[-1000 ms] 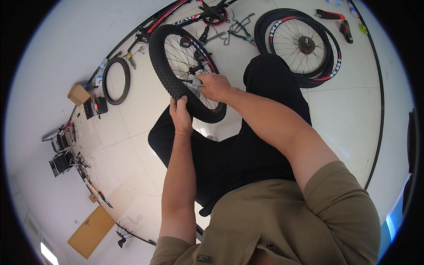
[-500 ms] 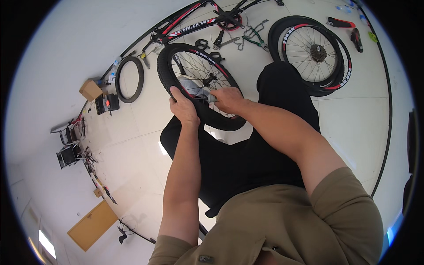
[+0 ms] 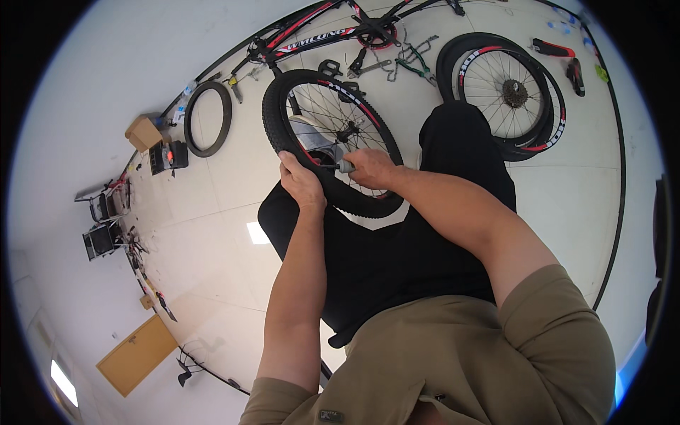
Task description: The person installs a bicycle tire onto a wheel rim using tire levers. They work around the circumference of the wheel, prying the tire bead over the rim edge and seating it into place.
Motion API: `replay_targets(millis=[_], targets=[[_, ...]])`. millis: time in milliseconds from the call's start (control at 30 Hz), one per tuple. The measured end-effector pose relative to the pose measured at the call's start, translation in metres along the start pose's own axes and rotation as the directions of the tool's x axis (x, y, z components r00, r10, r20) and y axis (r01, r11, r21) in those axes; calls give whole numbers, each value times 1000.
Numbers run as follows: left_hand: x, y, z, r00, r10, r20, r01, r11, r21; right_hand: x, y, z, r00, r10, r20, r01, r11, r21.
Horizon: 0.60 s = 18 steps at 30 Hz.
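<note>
A bicycle wheel (image 3: 270, 117) with a knobby black tyre and red-and-white rim markings stands tilted in front of my knees. My left hand (image 3: 303, 183) is closed round the tyre's near left side, thumb on top. Inside the rim, my right hand (image 3: 372, 168) is closed on a grey-handled tool (image 3: 346, 166). A short dark shaft runs from its handle toward the rim beside my left hand; its exact kind and its tip cannot be made out. Beyond the spokes, a pale rounded object (image 3: 309, 134) shows partly.
Beyond the wheel lies a black-and-red bicycle frame (image 3: 319, 41), with pedals (image 3: 329, 68), a chain and green-handled pliers (image 3: 418, 69) nearby. A second wheel with a cassette (image 3: 513, 93) lies right. A loose tyre (image 3: 188, 127), a cardboard box (image 3: 144, 133) and a toolbox (image 3: 177, 154) are left.
The wheel and both hands have shifted slightly right and down in the picture. The grey handle and dark shaft show more clearly. Both hands keep their grips.
</note>
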State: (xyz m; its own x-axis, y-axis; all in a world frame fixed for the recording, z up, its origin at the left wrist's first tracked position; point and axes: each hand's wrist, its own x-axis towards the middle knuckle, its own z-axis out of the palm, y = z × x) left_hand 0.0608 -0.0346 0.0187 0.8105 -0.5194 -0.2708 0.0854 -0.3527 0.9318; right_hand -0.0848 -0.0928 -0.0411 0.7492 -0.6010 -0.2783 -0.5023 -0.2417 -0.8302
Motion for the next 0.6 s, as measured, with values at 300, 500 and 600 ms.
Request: replay_targets(millis=[300,500,600], targets=[[2,-5,-1,999,49,-3,-49,999,20,0,-2,1,999,41,-10,-41,999,-2],[-2,-14,-2,999,34,4,-34,997,-66,-2,0,-2,995,70,65,-67,997,-50],[-2,-17,-1,999,52,-3,-52,998,-42,-2,2,-1,998,25,58,-21,998,-63]])
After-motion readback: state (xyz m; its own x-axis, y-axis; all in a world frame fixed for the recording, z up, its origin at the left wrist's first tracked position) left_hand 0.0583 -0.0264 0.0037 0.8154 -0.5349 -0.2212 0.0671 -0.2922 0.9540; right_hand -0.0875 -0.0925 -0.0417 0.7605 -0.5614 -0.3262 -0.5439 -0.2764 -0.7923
